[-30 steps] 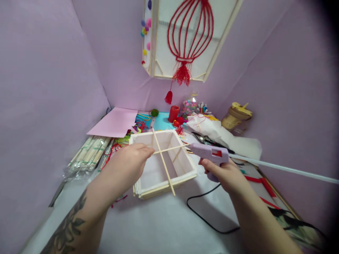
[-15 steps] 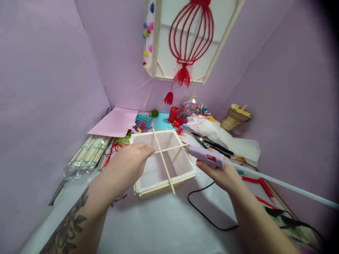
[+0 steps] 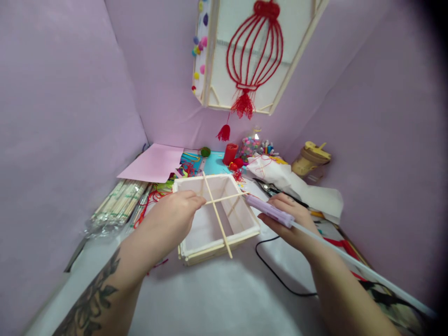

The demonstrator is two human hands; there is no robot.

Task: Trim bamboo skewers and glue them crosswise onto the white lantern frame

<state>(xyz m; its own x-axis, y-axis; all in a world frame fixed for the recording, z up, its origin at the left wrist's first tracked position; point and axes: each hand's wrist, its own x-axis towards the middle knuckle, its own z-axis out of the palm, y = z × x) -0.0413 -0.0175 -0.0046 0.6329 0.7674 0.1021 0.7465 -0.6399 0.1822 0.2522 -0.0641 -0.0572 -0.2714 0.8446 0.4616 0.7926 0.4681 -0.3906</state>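
Note:
My left hand [image 3: 180,210] pinches the left end of a thin wooden stick [image 3: 227,198] that lies across a longer wooden stick [image 3: 217,215]. Both sticks form a cross over the open top of a white-walled box frame [image 3: 206,256] edged with wooden sticks. In my right hand [image 3: 292,219] is a lilac hot glue gun [image 3: 269,210], its nozzle at the right end of the pinched stick. A long translucent glue stick [image 3: 353,256] trails from the back of the gun. A black cord [image 3: 271,270] curves over the table below.
A lantern [image 3: 252,60] with red yarn and tassels hangs above the back. Bundled sticks [image 3: 119,203] and pink paper [image 3: 154,163] are at left. Pliers [image 3: 269,187], white paper [image 3: 308,191] and a tan cup [image 3: 310,158] stand or lie at right; a red candle [image 3: 230,153] is behind.
My right hand has rolled the glue gun over, and its trailing glue stick has swung lower. The left hand keeps its pinch on the stick. The view has shifted slightly.

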